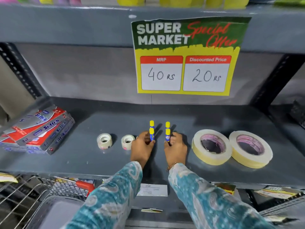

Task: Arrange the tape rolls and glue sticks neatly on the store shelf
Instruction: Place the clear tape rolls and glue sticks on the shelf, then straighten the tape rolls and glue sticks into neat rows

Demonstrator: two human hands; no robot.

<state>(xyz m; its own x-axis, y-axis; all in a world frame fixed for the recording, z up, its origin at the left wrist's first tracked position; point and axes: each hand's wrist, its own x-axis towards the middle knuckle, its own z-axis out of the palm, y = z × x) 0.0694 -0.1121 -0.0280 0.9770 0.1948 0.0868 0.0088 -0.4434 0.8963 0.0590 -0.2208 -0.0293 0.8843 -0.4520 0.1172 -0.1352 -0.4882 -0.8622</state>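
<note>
The grey shelf is wide, and both hands work at its middle. A yellow price sign hangs above and beyond the fingers. A slanting stack of red and silver boxes lies far to the left of them.

Two big cream tape rolls lie flat side by side, the nearer one just right of the right hand's fingers. The left hand and right hand sit close together, each pinching the lower part of an upright glue stick. The fingers of both hands are curled onto the blue barrels.

Two small clear tape rolls sit left of the left fingers, the nearer one almost touching the knuckles. The left hand's glue stick and the right hand's glue stick each stand directly in front of another stick. Those two sticks are just past the fingertips.

From where I stand, the step is seating this front pair to make a tidy square of four. To do it well, she should keep each stick plumb and set its base flat on the shelf. The front pair should match the gap between the back pair. Then the fingers should open straight outward, so nothing brushes the back sticks or the little roll by the left knuckles. Narrow sticks like these look likely to tip.
</note>
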